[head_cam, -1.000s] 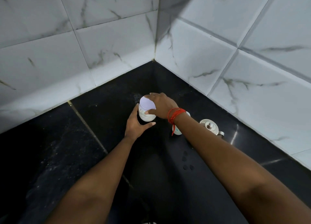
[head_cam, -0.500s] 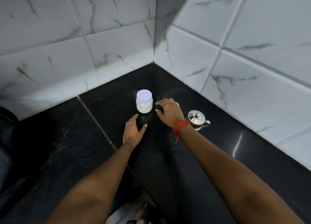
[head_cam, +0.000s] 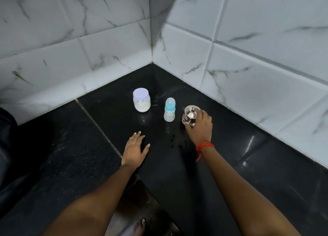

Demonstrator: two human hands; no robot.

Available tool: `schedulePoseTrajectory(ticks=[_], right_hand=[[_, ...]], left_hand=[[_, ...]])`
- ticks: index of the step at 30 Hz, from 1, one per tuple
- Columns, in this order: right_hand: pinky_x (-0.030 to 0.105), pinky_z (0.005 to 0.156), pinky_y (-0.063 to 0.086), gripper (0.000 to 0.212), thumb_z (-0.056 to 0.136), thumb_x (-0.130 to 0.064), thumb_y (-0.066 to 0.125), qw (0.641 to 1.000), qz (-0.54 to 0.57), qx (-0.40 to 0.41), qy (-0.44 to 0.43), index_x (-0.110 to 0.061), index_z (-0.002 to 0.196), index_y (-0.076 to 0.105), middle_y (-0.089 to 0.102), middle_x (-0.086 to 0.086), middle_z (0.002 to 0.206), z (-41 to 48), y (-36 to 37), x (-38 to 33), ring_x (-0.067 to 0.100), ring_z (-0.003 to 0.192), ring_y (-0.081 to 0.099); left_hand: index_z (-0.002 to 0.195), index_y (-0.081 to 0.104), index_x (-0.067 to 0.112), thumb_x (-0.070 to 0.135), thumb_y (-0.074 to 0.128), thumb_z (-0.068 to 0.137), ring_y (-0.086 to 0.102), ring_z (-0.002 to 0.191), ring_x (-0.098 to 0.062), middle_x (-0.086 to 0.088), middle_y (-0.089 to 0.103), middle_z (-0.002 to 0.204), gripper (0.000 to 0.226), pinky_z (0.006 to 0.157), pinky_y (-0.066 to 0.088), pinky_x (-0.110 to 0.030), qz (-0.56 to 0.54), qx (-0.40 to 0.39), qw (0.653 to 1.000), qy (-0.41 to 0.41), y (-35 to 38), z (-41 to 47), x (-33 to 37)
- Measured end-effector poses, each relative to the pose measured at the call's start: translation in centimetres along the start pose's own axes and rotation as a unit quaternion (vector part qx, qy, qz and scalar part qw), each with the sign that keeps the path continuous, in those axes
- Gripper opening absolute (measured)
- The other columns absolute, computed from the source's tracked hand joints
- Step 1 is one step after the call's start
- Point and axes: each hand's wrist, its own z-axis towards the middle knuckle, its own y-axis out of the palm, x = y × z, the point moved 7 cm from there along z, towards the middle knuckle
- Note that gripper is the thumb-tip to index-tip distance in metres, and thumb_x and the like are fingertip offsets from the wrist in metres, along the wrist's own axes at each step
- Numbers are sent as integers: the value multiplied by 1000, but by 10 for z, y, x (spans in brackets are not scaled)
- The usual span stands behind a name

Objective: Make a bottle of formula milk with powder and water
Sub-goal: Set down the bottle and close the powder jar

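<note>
A clear powder jar (head_cam: pixel 141 100) with a pale lilac lid stands on the black counter (head_cam: pixel 88 147), white powder in its lower part. To its right stands a small baby bottle (head_cam: pixel 169 109) with a blue cap, upright. Right of the bottle is a small steel pot (head_cam: pixel 189 116) with a knobbed lid. My right hand (head_cam: pixel 201 126), with a red thread at the wrist, curls round the pot's right side. My left hand (head_cam: pixel 135 147) rests flat on the counter in front of the jar, fingers straight, holding nothing.
White marble-patterned tiled walls (head_cam: pixel 248 67) meet in a corner just behind the objects. A few dark water drops (head_cam: pixel 174 140) lie on the counter in front of the bottle. A dark object (head_cam: pixel 7 129) sits at the far left edge. The floor and a foot show below the counter edge.
My right hand let go of the powder jar and moved right onto the steel pot. My left hand drew back from the jar to lie flat. The baby bottle came into view.
</note>
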Motion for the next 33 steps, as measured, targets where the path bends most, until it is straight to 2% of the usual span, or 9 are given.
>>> schedulePoseTrajectory(ticks=[3, 6, 10, 12, 17, 23, 27, 30, 33], right_hand=[[47, 99, 45, 88, 75, -54, 77, 999, -14, -36, 12, -22, 148, 40, 47, 7, 147, 17, 1, 16, 31, 127, 47], [49, 109, 38, 95, 72, -54, 78, 992, -42, -117, -23, -23, 151, 37, 40, 6, 156, 38, 8, 14, 32, 138, 40], [49, 108, 32, 81, 76, -60, 70, 981, -114, -154, -20, -26, 145, 45, 55, 4, 142, 61, 9, 7, 30, 132, 47], [48, 106, 34, 77, 78, -60, 69, 978, -114, -176, -7, -26, 144, 47, 57, 5, 139, 68, 11, 6, 31, 128, 50], [41, 104, 46, 82, 77, -52, 75, 966, -71, -250, 1, -22, 148, 46, 54, 10, 140, 79, 16, 4, 31, 127, 53], [37, 97, 50, 79, 67, -51, 80, 964, -106, -243, -14, -21, 137, 58, 61, 8, 133, 101, -4, -3, 29, 120, 60], [35, 89, 52, 63, 62, -53, 79, 975, -94, -192, -63, -23, 117, 70, 69, 9, 116, 137, -32, -38, 30, 107, 65], [39, 97, 50, 74, 65, -49, 81, 971, -85, -187, -122, -22, 131, 63, 64, 12, 124, 166, -46, -81, 32, 114, 62], [40, 101, 48, 85, 56, -52, 77, 953, -89, -218, -189, -24, 134, 60, 61, 11, 125, 183, -41, -130, 31, 116, 60]], left_hand=[[149, 52, 17, 48, 55, 103, 28, 156, -21, -5, 40, 164, 56, 129, 21, -41, 3, 0, 1000, -6, -2, -1, 2], [152, 49, 19, 49, 52, 104, 25, 157, -20, -3, 36, 166, 57, 129, 19, -40, 5, -7, 1000, -11, -3, -2, 3], [153, 48, 19, 49, 50, 104, 23, 158, -19, -3, 34, 167, 57, 130, 17, -39, 9, -11, 1000, -14, -3, -1, 3], [153, 47, 19, 50, 50, 104, 22, 158, -19, -3, 33, 167, 58, 130, 17, -39, 11, -12, 1000, -14, -2, -1, 2], [154, 47, 19, 53, 50, 103, 24, 157, -22, -5, 34, 167, 61, 128, 22, -42, 36, -15, 999, 2, -2, 6, 2], [155, 45, 17, 58, 53, 99, 24, 158, -26, -9, 34, 167, 70, 128, 23, -44, 52, -25, 998, 4, -4, 39, -8], [157, 43, 14, 60, 52, 99, 24, 157, -27, -11, 33, 167, 74, 128, 22, -44, 66, -29, 997, -15, -7, 65, -18], [156, 43, 15, 61, 48, 100, 24, 157, -27, -10, 33, 167, 73, 129, 21, -44, 70, -21, 997, -16, -6, 71, -21], [156, 43, 18, 62, 46, 101, 23, 157, -25, -7, 33, 167, 71, 129, 20, -44, 61, -11, 998, -18, -7, 70, -20]])
